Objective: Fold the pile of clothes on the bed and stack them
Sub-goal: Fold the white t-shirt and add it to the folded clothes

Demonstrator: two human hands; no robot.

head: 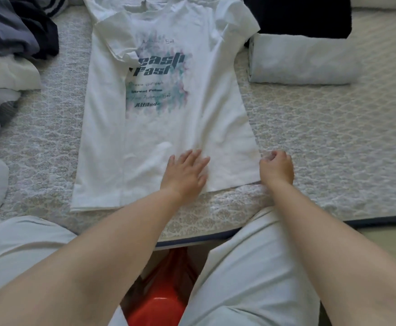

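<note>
Soft, even daylight, slightly hazy picture.

Light is diffuse and casts only faint shadows under the hands and along the hem of the shirt (pixel 168 102). The white cloth looks a little washed out, its print soft and partly unreadable. Wide-angle bending curves the bed (pixel 333 137) edge, and the forearms loom large near the bottom.

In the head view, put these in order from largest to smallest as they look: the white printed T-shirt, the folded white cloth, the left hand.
1. White printed T-shirt
2. Folded white cloth
3. Left hand, smallest although nearest the camera
</note>
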